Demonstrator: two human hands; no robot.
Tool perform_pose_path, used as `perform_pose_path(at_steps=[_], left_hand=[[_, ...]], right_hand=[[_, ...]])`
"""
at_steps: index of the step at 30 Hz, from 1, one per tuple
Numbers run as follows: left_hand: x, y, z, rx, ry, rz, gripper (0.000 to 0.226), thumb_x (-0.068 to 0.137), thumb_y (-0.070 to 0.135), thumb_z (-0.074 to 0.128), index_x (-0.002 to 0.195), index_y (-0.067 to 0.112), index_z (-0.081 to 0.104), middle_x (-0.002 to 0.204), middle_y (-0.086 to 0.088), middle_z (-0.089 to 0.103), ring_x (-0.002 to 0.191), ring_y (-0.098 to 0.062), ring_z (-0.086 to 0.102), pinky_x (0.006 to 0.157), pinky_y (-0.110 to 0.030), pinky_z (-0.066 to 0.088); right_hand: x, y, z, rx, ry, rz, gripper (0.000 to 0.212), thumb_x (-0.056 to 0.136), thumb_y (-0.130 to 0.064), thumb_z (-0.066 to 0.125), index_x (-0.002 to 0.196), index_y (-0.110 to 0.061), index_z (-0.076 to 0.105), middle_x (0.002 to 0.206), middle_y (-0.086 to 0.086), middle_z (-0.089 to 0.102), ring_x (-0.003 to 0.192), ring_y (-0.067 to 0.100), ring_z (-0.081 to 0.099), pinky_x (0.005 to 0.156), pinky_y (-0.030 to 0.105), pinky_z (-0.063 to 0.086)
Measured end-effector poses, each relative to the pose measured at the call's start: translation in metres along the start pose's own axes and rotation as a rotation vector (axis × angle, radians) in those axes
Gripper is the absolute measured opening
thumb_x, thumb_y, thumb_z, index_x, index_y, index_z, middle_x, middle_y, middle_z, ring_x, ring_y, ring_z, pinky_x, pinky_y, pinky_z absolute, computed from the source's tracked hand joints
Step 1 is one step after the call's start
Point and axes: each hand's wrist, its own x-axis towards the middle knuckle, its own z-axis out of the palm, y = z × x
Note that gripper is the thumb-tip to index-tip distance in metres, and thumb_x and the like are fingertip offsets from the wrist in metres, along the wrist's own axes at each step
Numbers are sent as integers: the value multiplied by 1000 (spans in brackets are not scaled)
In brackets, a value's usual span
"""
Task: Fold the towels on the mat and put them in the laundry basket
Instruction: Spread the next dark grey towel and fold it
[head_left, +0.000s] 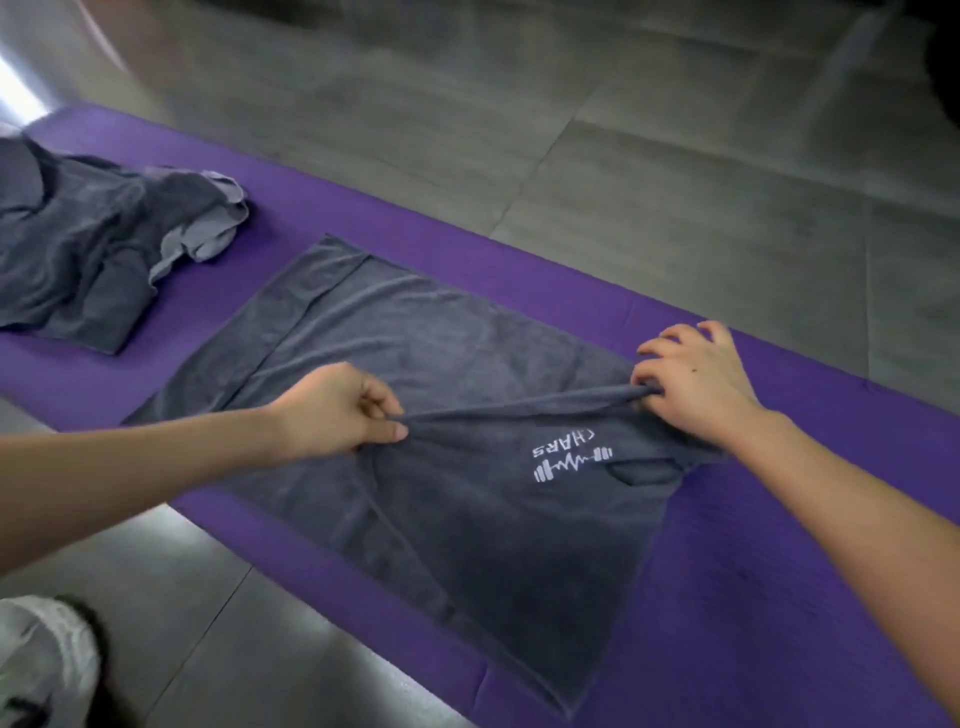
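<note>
A dark grey towel (415, 353) with a white barbell logo lies spread lengthwise on the purple mat (779, 597). My left hand (337, 410) pinches a raised ridge of the towel near its middle. My right hand (696, 384) pinches the same ridge at the towel's far edge, with its other fingers spread. The cloth between my hands is pulled into a taut fold line. A crumpled pile of grey towels (88, 249) sits on the mat at the left. No laundry basket is in view.
Grey tiled floor (649, 156) surrounds the mat on both long sides. My foot in a light shoe (41, 660) stands on the floor at the lower left, beside the mat's near edge.
</note>
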Motion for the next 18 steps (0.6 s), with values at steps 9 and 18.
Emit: perform_pose_path(at_steps=[9, 18], left_hand=[[-13, -28, -87, -28, -12, -58, 18, 79, 9, 73, 65, 13, 62, 47, 8, 57, 40, -6, 52, 44, -14, 43], [-30, -127, -81, -610, 130, -299, 17, 86, 8, 64, 71, 11, 57, 56, 5, 48, 52, -7, 43, 46, -15, 36]], right_hand=[[80, -48, -49, 121, -198, 12, 32, 72, -38, 72, 63, -28, 43, 87, -5, 61, 98, 23, 52, 84, 33, 36], [226, -70, -75, 749, -598, 186, 23, 62, -13, 84, 67, -13, 61, 71, 7, 61, 73, 15, 54, 69, 27, 40]])
